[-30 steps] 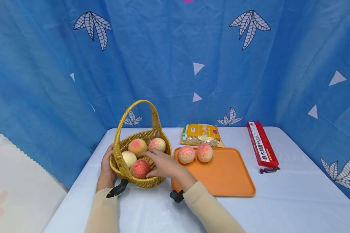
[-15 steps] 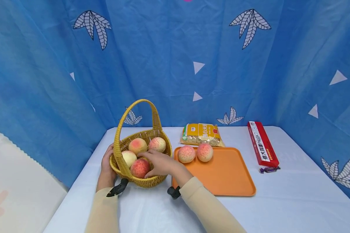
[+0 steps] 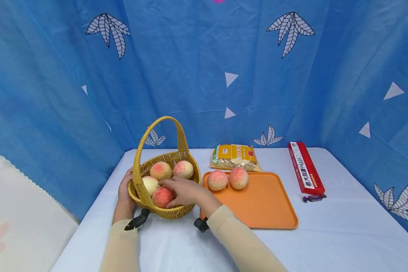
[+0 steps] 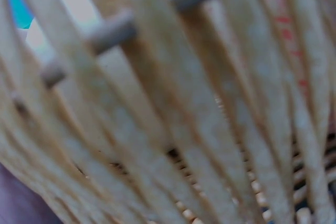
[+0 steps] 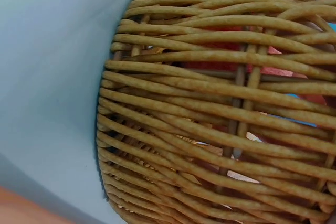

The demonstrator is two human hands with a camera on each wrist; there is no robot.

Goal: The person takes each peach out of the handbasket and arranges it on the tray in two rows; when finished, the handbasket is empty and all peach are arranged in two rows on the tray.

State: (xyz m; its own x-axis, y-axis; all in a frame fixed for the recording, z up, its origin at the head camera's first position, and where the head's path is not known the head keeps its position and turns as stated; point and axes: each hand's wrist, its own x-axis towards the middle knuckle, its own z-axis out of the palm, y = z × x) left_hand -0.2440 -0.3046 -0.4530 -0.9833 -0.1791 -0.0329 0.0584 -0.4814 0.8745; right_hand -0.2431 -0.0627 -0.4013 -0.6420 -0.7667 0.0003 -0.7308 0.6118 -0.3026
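Observation:
A yellow woven basket (image 3: 171,214) with a tall arched handle stands on the left of the table. My left hand (image 3: 124,193) holds its left side, the fingers partly hidden behind the rim. Over the basket's right rim reaches my right hand (image 3: 185,190), thumb and fingers around a deep red peach (image 3: 162,197) at the front. Beside that peach lie a pale yellow peach (image 3: 150,185), an orange-red peach (image 3: 160,170) and a speckled peach (image 3: 183,169). Both wrist views are filled by basket weave (image 4: 173,87), (image 5: 210,103); red shows through the gaps in the right one.
An orange tray (image 3: 258,206) right of the basket bears two pink peaches (image 3: 217,180), (image 3: 239,178) at its back left. Behind it lies a yellow pasta bag (image 3: 234,156). Farther right are a red pasta box (image 3: 306,168) and a purple-wrapped candy (image 3: 314,198).
My right hand has shifted slightly left and closed in around the deep red peach. My left hand and the basket have stayed in place.

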